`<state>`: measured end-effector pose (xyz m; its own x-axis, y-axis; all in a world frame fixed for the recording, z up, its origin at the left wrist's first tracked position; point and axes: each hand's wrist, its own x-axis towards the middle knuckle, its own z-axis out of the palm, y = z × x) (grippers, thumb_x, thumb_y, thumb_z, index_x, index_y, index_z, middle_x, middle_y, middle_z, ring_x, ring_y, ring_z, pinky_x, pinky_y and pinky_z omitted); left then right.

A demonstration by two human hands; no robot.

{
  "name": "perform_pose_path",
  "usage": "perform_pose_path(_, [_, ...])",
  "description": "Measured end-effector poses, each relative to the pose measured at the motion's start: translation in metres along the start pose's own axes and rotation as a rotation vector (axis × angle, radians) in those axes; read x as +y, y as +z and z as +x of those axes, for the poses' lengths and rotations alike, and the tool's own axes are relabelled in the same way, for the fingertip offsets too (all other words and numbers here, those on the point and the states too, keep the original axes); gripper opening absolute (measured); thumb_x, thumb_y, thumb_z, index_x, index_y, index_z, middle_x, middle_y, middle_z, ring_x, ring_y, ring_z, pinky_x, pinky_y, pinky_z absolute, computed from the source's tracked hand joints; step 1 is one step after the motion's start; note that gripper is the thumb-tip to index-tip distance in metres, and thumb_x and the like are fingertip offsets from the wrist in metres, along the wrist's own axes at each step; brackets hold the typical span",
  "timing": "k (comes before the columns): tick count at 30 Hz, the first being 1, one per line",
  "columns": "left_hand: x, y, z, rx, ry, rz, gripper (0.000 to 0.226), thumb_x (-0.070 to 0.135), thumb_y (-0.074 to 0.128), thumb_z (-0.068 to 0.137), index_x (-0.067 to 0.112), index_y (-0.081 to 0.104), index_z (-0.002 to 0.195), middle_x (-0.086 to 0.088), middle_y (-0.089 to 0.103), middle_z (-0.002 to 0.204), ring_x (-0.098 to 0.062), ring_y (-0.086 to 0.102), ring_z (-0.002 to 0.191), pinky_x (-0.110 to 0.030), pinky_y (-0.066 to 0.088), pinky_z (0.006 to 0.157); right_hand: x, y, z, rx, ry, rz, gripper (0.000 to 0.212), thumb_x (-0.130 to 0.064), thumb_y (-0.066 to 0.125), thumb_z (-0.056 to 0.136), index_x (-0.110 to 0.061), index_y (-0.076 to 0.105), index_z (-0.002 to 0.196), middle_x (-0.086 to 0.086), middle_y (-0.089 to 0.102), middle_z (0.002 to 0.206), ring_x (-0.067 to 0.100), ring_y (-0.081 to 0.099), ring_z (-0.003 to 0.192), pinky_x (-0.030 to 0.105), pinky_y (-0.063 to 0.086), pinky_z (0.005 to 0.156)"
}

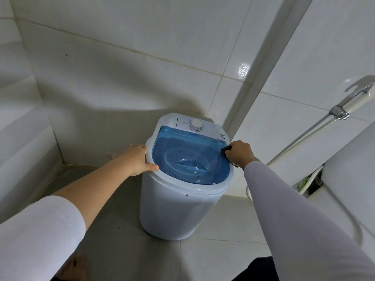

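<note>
Right grip pinches pad — on washer.

Washer hemmed: tiled wall close behind, toilet near right; floor left open.

Soft, rather dim indoor light with a cool grey cast, seemingly from behind the camera. A small glare spot sits on one wall tile. Broad, soft-edged shadows spread over the wall behind the washing machine. Grout lines bow toward the edges — wide-angle distortion — and the near sleeves look slightly soft.
</note>
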<state>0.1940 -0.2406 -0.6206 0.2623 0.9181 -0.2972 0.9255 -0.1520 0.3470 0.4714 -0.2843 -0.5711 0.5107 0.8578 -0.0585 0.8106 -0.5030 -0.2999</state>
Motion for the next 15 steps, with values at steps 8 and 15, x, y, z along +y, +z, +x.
perform_pose_path(8, [0.003, 0.012, -0.015, 0.078, 0.049, -0.419, 0.063, 0.034, 0.063, 0.089, 0.012, 0.038, 0.143, -0.007, 0.045, 0.146, -0.026, 0.044, 0.133, -0.036, 0.037, 0.105, -0.105, -0.011, -0.006, 0.001, -0.357, -0.057, 0.03, -0.015, 0.049, 0.091, -0.008, 0.062, 0.117, 0.015, 0.063, 0.121, 0.03, 0.058, 0.111, 0.033, 0.045, 0.093])
perform_pose_path(15, [-0.006, 0.029, -0.015, 0.041, 0.031, -0.573, 0.081, 0.05, 0.072, 0.076, 0.018, 0.039, 0.142, -0.003, 0.05, 0.143, -0.026, 0.047, 0.13, -0.042, 0.042, 0.105, -0.171, 0.037, -0.028, -0.127, -0.643, -0.154, 0.033, -0.014, 0.049, 0.092, -0.008, 0.06, 0.123, 0.015, 0.06, 0.125, 0.03, 0.053, 0.117, 0.036, 0.042, 0.098])
